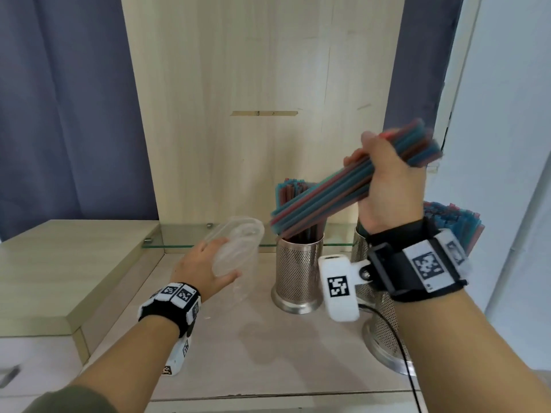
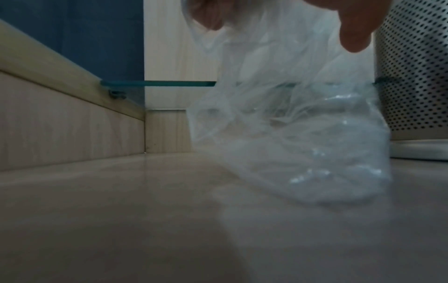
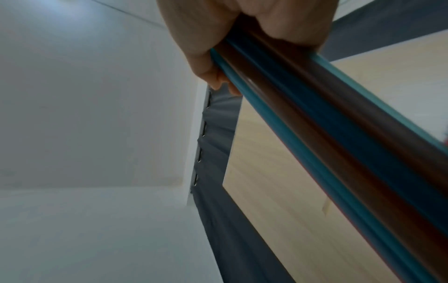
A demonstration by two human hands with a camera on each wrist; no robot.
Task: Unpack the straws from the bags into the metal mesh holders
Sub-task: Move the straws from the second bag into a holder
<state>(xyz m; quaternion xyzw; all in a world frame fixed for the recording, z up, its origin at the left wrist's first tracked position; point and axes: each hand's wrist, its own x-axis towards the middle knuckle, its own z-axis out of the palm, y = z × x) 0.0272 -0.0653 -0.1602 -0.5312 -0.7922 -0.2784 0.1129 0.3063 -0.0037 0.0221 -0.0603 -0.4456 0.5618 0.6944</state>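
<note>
Right hand (image 1: 387, 186) grip clenched round straw bundle (image 1: 322, 201); left hand (image 1: 202, 263) grip pinching clear bag (image 1: 238, 242).

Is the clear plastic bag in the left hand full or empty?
Empty: the plastic bag hangs crumpled and see-through; the straws are in the right hand.

- The black left wristband (image 1: 170, 305) is carrying white tiles printed with black square codes.
- The black right wrist strap (image 1: 417, 263) is bearing a white tagged camera block (image 1: 338, 286) beside it.
- An olive sleeve (image 1: 74, 400) is covering the left forearm below the wristband.
</note>
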